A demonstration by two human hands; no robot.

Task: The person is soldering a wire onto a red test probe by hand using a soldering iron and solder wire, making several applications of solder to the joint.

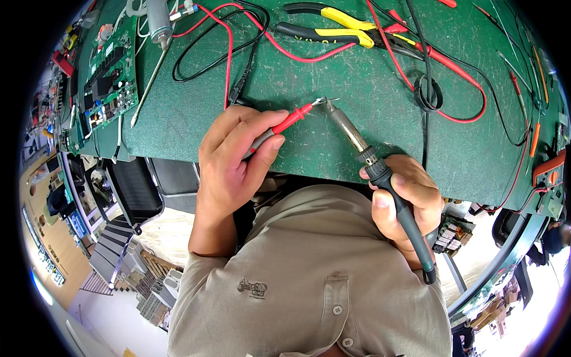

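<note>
My left hand (235, 154) grips a red and grey test probe (292, 119) between thumb and fingers, its metal tip pointing to the right. Closed around the dark handle of a soldering iron (355, 138) is my right hand (410, 193). The iron's tip meets the probe's tip just above the green work mat (285, 77); whether they touch or only overlap is hard to tell. Something whitish shows on the probe's metal end, too small to make out.
Yellow and black pliers (342, 30) lie at the back among red and black leads (238, 89). A green circuit board (110, 77) and a syringe-like dispenser (157, 24) are at the left. On the right sit a coiled black cable (428, 95) and an orange multimeter (552, 172).
</note>
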